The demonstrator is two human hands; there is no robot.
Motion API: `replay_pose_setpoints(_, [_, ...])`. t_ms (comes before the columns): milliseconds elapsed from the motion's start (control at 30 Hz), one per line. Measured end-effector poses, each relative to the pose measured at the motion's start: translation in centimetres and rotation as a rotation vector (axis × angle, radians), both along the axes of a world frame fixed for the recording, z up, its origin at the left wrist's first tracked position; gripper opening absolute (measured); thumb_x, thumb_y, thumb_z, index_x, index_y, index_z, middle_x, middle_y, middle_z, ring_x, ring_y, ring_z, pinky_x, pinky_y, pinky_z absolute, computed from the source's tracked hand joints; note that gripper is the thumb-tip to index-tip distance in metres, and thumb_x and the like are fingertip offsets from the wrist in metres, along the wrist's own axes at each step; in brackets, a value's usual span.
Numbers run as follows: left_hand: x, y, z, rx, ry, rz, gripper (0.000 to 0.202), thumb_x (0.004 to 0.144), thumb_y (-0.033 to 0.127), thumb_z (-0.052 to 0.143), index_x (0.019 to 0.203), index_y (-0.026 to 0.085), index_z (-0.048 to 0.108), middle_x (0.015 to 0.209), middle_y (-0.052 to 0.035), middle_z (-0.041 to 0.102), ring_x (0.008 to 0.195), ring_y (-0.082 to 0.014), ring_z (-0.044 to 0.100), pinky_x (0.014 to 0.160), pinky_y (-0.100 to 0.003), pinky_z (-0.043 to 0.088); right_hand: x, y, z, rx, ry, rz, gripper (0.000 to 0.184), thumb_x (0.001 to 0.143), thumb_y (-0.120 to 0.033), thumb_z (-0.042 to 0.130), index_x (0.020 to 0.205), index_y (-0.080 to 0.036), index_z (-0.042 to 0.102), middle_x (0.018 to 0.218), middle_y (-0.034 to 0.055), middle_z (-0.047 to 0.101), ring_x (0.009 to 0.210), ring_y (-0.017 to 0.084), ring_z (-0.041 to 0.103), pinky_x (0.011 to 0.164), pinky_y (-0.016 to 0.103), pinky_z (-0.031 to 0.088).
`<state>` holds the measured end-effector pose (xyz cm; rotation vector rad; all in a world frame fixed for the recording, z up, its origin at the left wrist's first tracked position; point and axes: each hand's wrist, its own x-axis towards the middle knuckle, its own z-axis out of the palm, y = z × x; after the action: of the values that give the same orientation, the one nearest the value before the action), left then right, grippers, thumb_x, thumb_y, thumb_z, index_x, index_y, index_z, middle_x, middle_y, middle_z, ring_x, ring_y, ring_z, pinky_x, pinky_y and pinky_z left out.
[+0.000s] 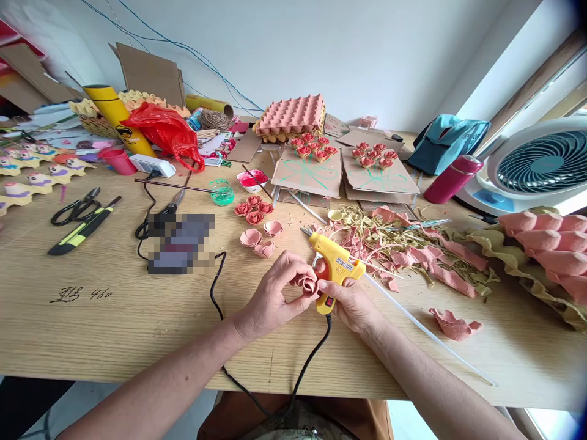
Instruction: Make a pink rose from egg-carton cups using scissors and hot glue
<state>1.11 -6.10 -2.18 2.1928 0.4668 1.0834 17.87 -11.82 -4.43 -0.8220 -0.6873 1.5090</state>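
Note:
My left hand [275, 292] pinches a small rolled pink paper flower [308, 284] above the wooden table [114, 318]. My right hand [351, 302] grips a yellow glue gun [332, 260] by its handle, its nozzle pointing up and left. A long clear glue stick [426, 333] trails from the gun's back towards the right. The gun's black cord [302, 366] hangs off the table's front edge. Both hands meet at the flower, and fingers of the right hand touch it too.
Finished pink flower cups [254, 211] lie beyond the hands. A heap of pink and yellow scraps [403, 247] lies right, with cut egg trays [545, 244]. Scissors [73, 209], a utility knife [85, 227], a fan [536, 165] and a pink bottle [452, 178] stand around.

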Motion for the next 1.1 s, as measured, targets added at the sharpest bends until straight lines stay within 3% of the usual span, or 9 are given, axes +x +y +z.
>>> replay_pose_setpoints(633, [0.18,0.58,-0.46,0.016,-0.012,-0.107,0.015,0.088,0.012,0.063,0.090,0.022,0.052,0.091,-0.0013,0.053,0.090,-0.0159,0.055,0.077,-0.027,0.050,-0.31,-0.24,0.29,-0.008,0.068,0.004,0.039,0.064,-0.028,0.092,0.089,-0.023,0.063,0.077,-0.0052,0.064,0.064,0.007,0.061,0.060,0.016,0.051])
replay_pose_setpoints(1100, [0.05,0.11,-0.43,-0.077,-0.051,0.022,0.017,0.089,0.018,0.066,0.105,0.022,0.064,0.099,-0.0058,0.061,0.098,-0.0196,0.061,0.081,-0.032,0.055,-0.05,-0.13,0.13,0.091,-0.064,-0.069,0.032,0.070,-0.031,0.088,0.090,-0.023,0.065,0.084,-0.0022,0.063,0.072,0.012,0.061,0.067,0.023,0.052])
